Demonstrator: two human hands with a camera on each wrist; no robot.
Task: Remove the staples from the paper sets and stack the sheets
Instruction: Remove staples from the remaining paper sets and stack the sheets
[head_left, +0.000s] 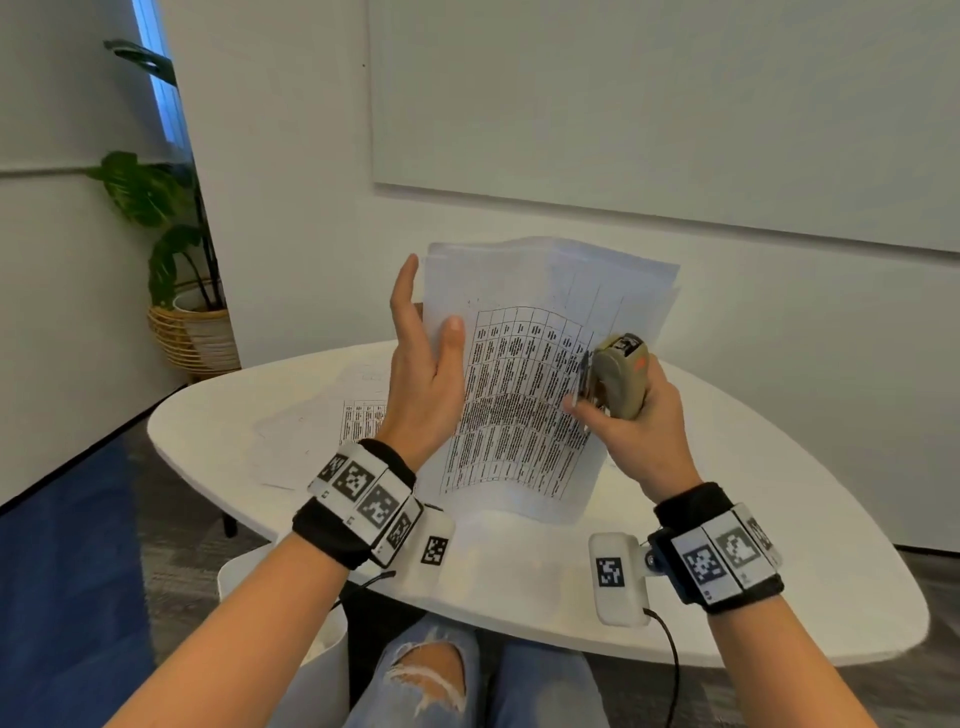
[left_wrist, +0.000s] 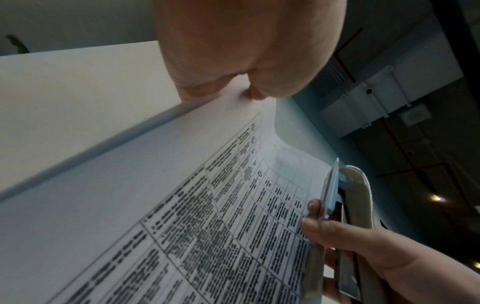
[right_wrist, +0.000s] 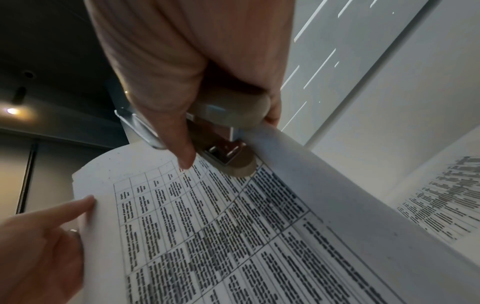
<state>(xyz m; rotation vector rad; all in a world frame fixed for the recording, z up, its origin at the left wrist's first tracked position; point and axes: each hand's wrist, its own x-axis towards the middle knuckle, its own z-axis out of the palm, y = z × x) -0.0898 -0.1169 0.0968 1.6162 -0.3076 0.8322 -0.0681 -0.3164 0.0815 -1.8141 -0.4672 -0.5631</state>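
The paper set (head_left: 524, 374) was held upright above the surface (head_left: 779, 571), its lower edge near or on the top; contact could not be confirmed. Its long axis ran roughly vertical, leaning away from the person.

The left hand (head_left: 423, 374) held the set's left edge: thumb on the printed face, the other fingers (head_left: 402, 291) extended behind the sheets. The right hand (head_left: 636, 415) had its fingers wrapped tightly round a beige stapler (head_left: 621, 376), with the thumb and forefinger also at the set's right edge.

Judgement: the next move turns on the staple's position relative to the stapler. No staple was discernible in any view. The right hand is the nearer to act; the left serves to steady the sheets.

A further printed sheet (head_left: 363, 418) lay flat on the surface, beyond and below the left hand.

Writing: the pages carried a ruled table of dense text, too blurred to read. The stapler bore a red marking, illegible. Square black-and-white coded tags sat on both wristbands (head_left: 363, 499).
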